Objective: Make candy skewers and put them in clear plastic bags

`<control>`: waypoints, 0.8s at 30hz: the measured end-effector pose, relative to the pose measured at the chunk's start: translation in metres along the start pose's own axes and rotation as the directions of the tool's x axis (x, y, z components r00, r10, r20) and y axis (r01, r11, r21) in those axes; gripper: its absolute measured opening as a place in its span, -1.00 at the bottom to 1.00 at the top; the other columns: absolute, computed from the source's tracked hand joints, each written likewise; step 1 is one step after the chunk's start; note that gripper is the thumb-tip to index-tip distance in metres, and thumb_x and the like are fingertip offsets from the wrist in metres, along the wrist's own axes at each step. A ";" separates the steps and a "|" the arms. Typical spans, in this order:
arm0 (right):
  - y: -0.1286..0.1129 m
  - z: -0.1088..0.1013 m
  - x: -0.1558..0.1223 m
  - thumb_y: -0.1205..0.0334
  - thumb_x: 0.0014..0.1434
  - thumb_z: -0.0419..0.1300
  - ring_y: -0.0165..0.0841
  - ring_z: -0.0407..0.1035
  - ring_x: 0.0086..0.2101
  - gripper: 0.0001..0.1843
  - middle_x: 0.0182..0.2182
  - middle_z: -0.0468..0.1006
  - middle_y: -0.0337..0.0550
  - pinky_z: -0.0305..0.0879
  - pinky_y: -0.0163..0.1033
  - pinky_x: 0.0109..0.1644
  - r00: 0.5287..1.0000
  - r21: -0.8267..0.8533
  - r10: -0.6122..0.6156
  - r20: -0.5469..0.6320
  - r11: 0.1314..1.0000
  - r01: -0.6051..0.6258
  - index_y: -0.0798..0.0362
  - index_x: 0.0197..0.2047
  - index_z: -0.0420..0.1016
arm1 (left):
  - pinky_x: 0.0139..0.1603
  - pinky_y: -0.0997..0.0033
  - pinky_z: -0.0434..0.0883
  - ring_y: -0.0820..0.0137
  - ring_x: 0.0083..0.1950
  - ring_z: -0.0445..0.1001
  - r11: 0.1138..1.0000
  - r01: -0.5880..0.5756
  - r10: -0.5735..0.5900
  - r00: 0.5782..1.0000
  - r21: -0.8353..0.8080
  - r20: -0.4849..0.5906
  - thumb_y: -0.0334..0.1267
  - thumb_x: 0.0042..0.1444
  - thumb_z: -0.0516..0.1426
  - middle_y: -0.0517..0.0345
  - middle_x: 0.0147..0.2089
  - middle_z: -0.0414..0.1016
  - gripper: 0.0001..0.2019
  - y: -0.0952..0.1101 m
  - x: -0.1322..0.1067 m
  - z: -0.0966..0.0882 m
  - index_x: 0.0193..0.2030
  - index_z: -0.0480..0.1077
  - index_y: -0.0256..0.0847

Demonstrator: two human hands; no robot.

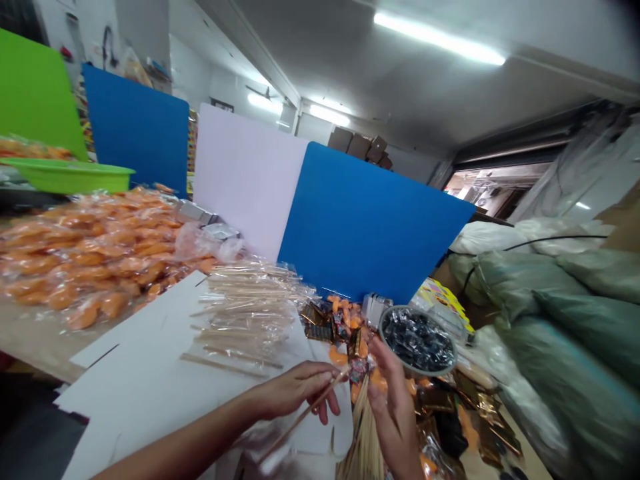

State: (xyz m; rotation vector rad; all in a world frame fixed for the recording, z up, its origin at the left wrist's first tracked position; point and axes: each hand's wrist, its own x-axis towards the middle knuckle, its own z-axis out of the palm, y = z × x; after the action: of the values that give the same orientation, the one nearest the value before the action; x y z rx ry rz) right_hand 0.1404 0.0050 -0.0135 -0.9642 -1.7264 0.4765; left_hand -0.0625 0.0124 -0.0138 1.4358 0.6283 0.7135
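Pinched between the thumb and fingers of my left hand [299, 388] is a thin wooden stick [296, 427], slanting from lower left to upper right. My right hand [395, 408] is raised beside the stick's upper end, fingers stretched and a bit blurred, with nothing seen in it. Under and beside the right hand stands a bunch of bare wooden sticks [364, 433]. Beyond my left hand, a pile of sticks in clear wrappers [245, 310] lies on white card [165, 380]. Small orange pieces [345, 310] and dark gold-edged packets [320, 331] lie behind my hands.
A round tub [419, 371] of dark wrapped pieces stands right of my hands. Many bagged orange items [100, 247] cover the left side, near a green basin [75, 177]. Blue [365, 220] and white [245, 167] panels stand behind. Large green sacks [545, 347] line the right.
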 end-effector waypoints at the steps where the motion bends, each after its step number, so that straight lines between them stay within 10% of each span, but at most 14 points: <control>1: 0.003 0.002 0.002 -0.04 0.19 0.13 -0.09 0.21 0.14 -0.33 0.17 0.29 0.08 0.23 0.04 0.15 0.999 0.015 0.025 -0.021 1.000 -0.025 0.03 0.29 0.11 | -0.33 0.45 0.31 0.41 -0.39 0.48 1.000 0.002 -0.002 1.000 -0.019 0.005 0.11 0.23 -0.06 0.01 -0.25 0.54 -0.55 0.000 0.000 0.000 -0.07 0.36 -0.25; 7: 0.016 0.012 0.013 0.03 0.18 0.18 -0.27 0.47 -0.30 -0.67 -0.32 0.55 -0.08 0.43 -0.22 -0.22 0.969 0.147 0.248 0.009 0.958 -0.246 0.08 -0.09 0.41 | -0.30 0.43 0.31 0.41 -0.36 0.47 0.992 0.025 -0.026 1.000 -0.124 -0.006 0.05 0.16 0.05 0.03 -0.23 0.54 -0.60 -0.004 0.006 0.008 -0.09 0.42 -0.25; 13: 0.002 0.027 0.011 0.04 0.18 0.18 -0.28 0.46 -0.40 -0.70 -0.41 0.54 -0.13 0.42 -0.22 -0.31 0.956 0.204 0.269 0.116 0.936 -0.288 0.06 -0.12 0.33 | -0.38 0.47 0.25 0.47 -0.46 0.38 0.972 -0.131 0.045 0.920 -0.197 -0.388 -0.08 -0.01 0.19 0.15 -0.47 0.46 -0.69 -0.003 0.017 0.011 -0.27 0.48 -0.33; 17: -0.007 0.025 0.012 0.21 0.21 0.14 -0.23 0.44 -0.27 -0.86 -0.31 0.55 -0.08 0.37 -0.13 -0.17 0.999 -0.141 -0.027 -0.041 0.990 0.021 0.02 -0.16 0.43 | -0.47 0.50 0.19 0.44 -0.48 0.41 0.978 -0.044 -0.042 0.915 -0.203 -0.402 -0.07 -0.02 0.16 0.12 -0.44 0.50 -0.70 -0.003 0.019 0.010 -0.28 0.43 -0.30; 24: -0.001 0.014 0.020 0.34 0.27 0.05 -0.21 0.43 -0.21 -0.76 -0.19 0.57 -0.08 0.31 -0.12 -0.14 0.921 -0.430 -0.268 0.281 0.823 0.371 0.00 -0.06 0.47 | -0.35 0.47 0.25 0.43 -0.42 0.33 0.967 -0.130 0.195 0.932 0.218 -0.306 -0.22 0.15 0.02 0.19 -0.49 0.36 -0.77 0.002 0.010 0.013 -0.45 0.35 -0.26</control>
State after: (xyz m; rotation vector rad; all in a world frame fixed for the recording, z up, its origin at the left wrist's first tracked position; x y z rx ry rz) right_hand 0.1250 0.0225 -0.0061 -0.9530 -2.2110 -0.0884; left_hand -0.0466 0.0117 -0.0108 1.5771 0.8594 1.0588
